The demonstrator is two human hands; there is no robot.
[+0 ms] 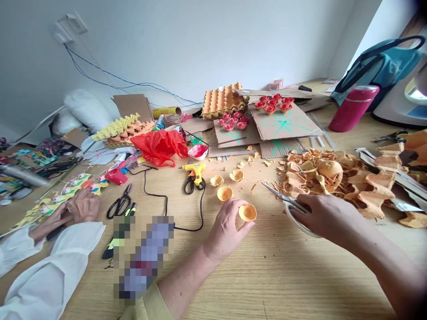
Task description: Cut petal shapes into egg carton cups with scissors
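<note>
Between the thumb and fingers of my left hand (227, 229) is a small orange egg-carton cup (247, 213), its round opening facing me. My right hand (328, 218) grips white-handled scissors (296, 206), with the blades pointing left toward a thin curled carton strip (255, 186). Just beyond my left hand sits a single cut cup (225, 194). Two small stacks of cups, a left stack (216, 181) and a right stack (236, 176), stand behind it. To the right of the scissors lies a heap of carton scraps (310, 171).
A yellow glue gun (194, 171) with a black cord lies left of the cups. Red paper flowers (270, 106) stand on cardboard (283, 126) at the back. A pink bottle (353, 109) stands at right. Another person's hands (82, 206) work at left, near black-handled scissors (119, 205).
</note>
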